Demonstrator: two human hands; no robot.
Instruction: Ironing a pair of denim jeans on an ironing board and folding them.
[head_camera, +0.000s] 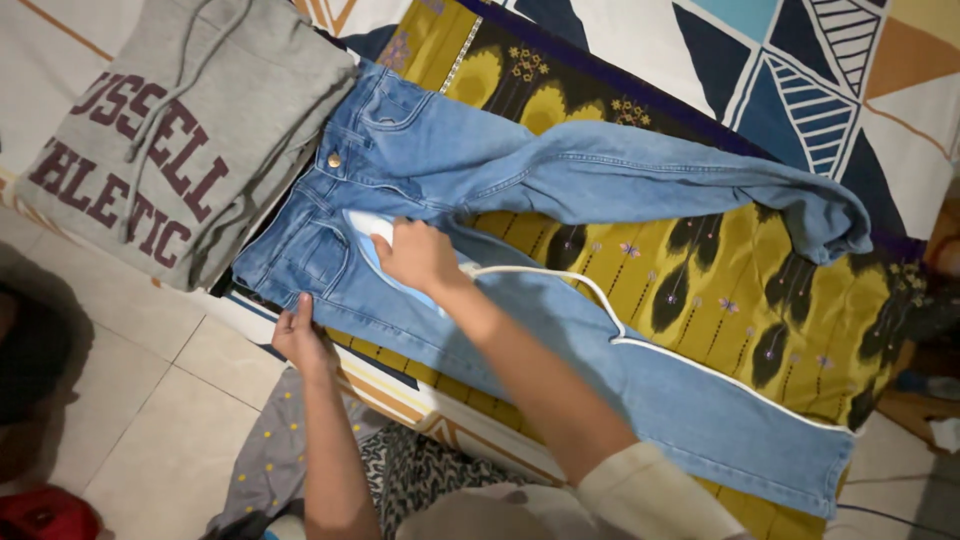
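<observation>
A pair of light blue jeans (590, 180) lies spread flat on a yellow and dark patterned cloth (700, 290). My right hand (418, 255) grips the handle of a white and light blue clothes iron (372, 232) that rests on the upper thigh of the jeans, near the front pocket. A white cord (600, 300) runs from the iron across the lower leg. My left hand (300, 335) presses flat on the near edge of the jeans by the waistband, fingers holding the fabric down.
A folded grey hooded sweatshirt (190, 120) with dark red lettering lies at the upper left, beside the waistband. A geometric patterned sheet (800, 70) covers the surface behind. Pale floor tiles (150, 400) are at the lower left, with a red object (45, 512) in the corner.
</observation>
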